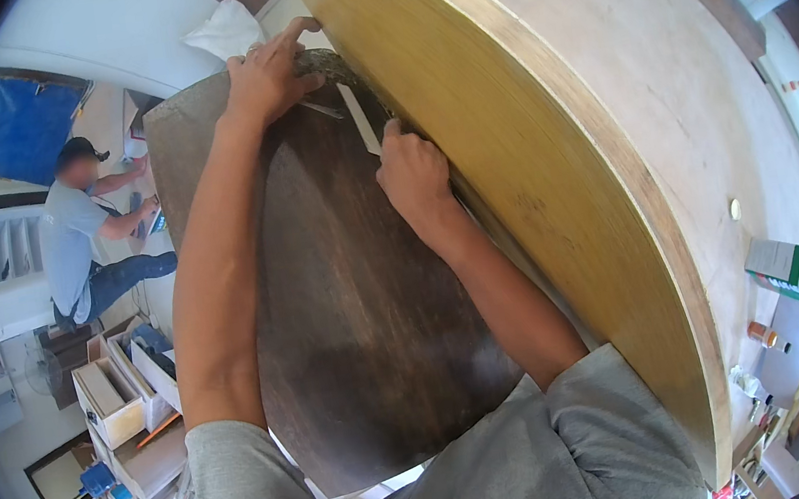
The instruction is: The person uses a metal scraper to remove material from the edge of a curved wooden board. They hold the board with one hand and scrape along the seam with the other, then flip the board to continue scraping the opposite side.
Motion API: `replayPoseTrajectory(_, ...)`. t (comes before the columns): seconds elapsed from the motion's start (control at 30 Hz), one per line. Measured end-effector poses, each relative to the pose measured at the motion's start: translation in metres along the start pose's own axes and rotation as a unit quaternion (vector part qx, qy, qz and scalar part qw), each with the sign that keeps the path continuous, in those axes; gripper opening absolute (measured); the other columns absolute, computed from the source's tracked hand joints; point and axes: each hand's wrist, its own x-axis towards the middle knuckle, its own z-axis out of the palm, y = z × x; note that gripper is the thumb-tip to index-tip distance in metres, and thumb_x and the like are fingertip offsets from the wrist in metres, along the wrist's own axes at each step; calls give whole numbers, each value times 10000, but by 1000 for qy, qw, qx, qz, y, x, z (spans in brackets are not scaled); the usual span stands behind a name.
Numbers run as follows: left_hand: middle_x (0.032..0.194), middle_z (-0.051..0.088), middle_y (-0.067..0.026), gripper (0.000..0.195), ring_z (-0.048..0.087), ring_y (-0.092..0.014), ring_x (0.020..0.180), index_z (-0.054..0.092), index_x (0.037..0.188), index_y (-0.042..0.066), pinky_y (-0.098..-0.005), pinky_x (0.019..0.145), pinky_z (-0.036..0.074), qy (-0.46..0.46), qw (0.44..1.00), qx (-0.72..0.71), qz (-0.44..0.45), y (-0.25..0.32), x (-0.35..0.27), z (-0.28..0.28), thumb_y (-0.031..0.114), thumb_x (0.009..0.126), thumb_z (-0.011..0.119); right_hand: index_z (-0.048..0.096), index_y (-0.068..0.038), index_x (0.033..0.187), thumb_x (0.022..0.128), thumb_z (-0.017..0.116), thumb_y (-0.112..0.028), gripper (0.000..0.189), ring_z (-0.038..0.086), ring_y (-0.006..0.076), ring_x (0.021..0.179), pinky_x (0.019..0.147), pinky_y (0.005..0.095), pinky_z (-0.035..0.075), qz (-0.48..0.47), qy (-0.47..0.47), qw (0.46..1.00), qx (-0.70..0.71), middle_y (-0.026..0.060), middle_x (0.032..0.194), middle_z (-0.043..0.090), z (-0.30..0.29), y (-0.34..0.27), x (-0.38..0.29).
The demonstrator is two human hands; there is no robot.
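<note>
A dark brown wooden panel lies before me, its surface scuffed and streaked. Along its right side stands a yellowish wooden panel with a pale edge. My left hand is at the far end of the dark panel, fingers spread, its index fingertip at the yellowish panel. Close to the seam between both panels, my right hand is curled with the index finger extended. A thin pale strip reaches to its fingers; whether they grip it is hidden. Another thin sliver lies near my left thumb.
At left a person in a cap works beside a can. Wooden drawers are stacked below them. On the pale surface at right stand a metal can and a small bottle. A white bag lies beyond my left hand.
</note>
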Motion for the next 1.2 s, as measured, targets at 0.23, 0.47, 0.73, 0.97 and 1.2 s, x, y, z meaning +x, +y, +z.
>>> replayPoseTrajectory(0.23,1337,705,-32,679,589,-319,1340,504,1450,269,-573,1031,378,-22,999,28,-13,5,0,2,351,854,818,618,56,1046,841,683,-30,232,749,456,832,757,518,623,3,-18,1000,13,293,853,729,-7,12,-27)
replayPoseTrajectory(0.47,1380,663,-81,617,545,-394,1367,492,1449,178,-692,1197,234,96,986,129,44,11,-3,19,342,884,677,582,46,1138,863,647,-21,290,719,486,875,762,549,604,-3,-30,999,-25,295,927,706,-24,27,-86)
replayPoseTrajectory(0.73,1327,674,-179,749,544,-386,1372,503,1425,26,-694,1234,164,61,990,124,30,27,-8,17,495,870,684,585,-34,1302,996,682,-121,332,715,454,874,736,483,571,-122,189,972,64,263,936,723,-34,65,-157)
replayPoseTrajectory(0.97,1345,651,-182,1071,531,-391,1378,493,1420,-24,-734,1207,147,74,984,155,35,36,-11,24,778,750,730,705,-1,1086,816,724,129,301,700,224,749,685,309,531,-54,48,938,339,131,860,707,-90,61,-198)
replayPoseTrajectory(1.2,1350,630,-189,1187,475,-435,1408,487,1404,-63,-777,1174,144,71,972,224,27,49,-11,29,808,653,780,722,2,1050,714,678,172,379,702,311,953,852,396,556,-119,-42,925,359,170,1014,696,-124,62,-196)
